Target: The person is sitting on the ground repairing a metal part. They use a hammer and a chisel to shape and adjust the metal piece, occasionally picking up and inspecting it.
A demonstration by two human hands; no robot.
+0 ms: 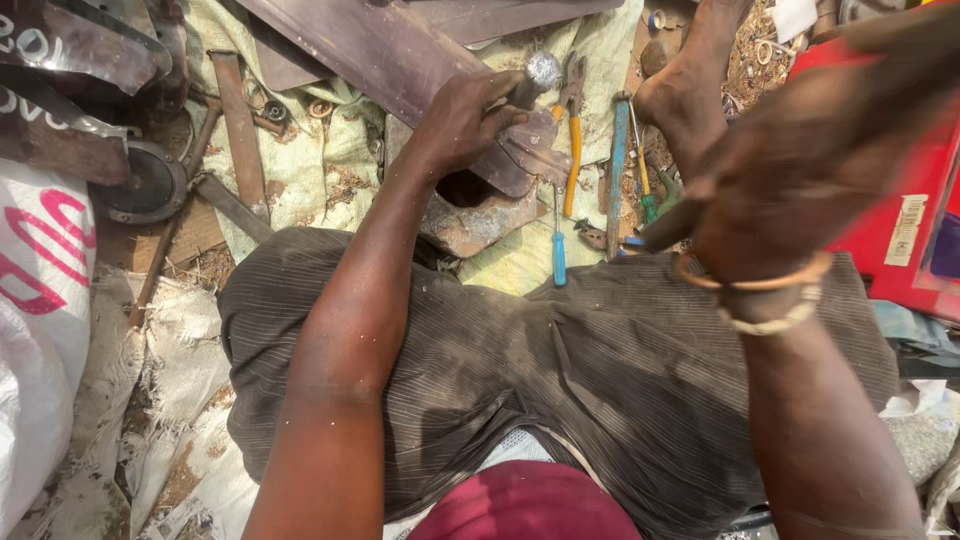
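My left hand [462, 122] is shut on a short steel punch with a shiny rounded head [543, 70]. It holds the punch against a small rusty metal plate [535, 150] that lies on a rusty iron block [478, 222] in front of my lap. My right hand [780, 190] is raised and blurred, with bangles on its wrist. It grips a dark tool handle whose butt end [665, 228] sticks out below the fist; the tool's head is lost in the blur. My bare foot [690, 90] rests to the right of the block.
Orange-handled pliers [572, 135], a blue-handled screwdriver [559, 258], a blue file [617, 165] and a green-handled screwdriver [646, 195] lie on pale sacking right of the block. A large rusty sheet [380, 50] lies behind it. A red box [905, 225] stands right; a white sack [40, 300] and round disc [150, 185] left.
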